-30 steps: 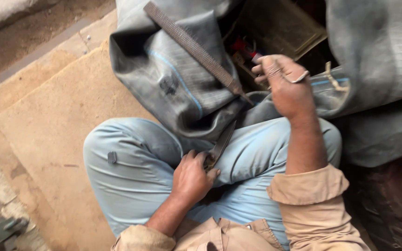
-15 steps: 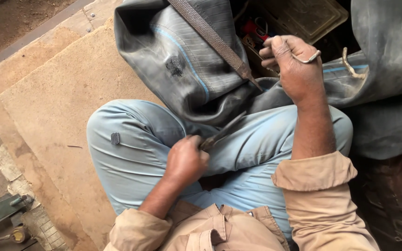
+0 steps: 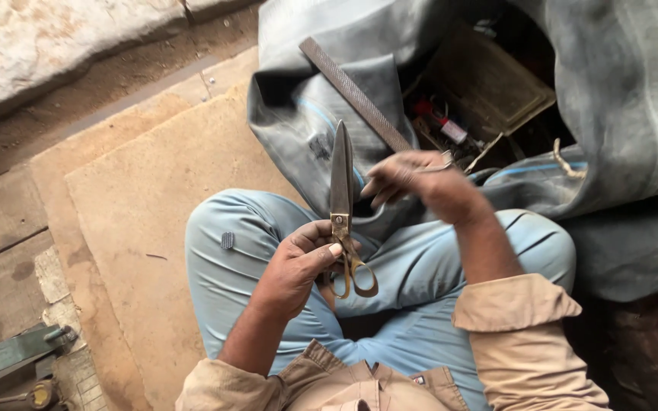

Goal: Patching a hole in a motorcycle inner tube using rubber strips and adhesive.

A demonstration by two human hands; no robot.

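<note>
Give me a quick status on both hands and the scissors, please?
Left hand gripping scissors at the pivot, blades shut, pointing up. Right hand blurred beside the blades, above the rubber tube. Long flat file lying across tube.

The scissors [image 3: 342,205] have dull grey steel blades and brassy yellow-brown handles. The rubber inner tube [image 3: 634,99] is dark grey with a thin blue line running along it. The trousers [image 3: 268,251] are pale blue, the shirt sleeves [image 3: 527,335] tan. The file [image 3: 356,95] is dark grey-brown with a fine cross-hatched pattern. The floor board [image 3: 138,205] is sandy brown, mottled with pale dust.
</note>
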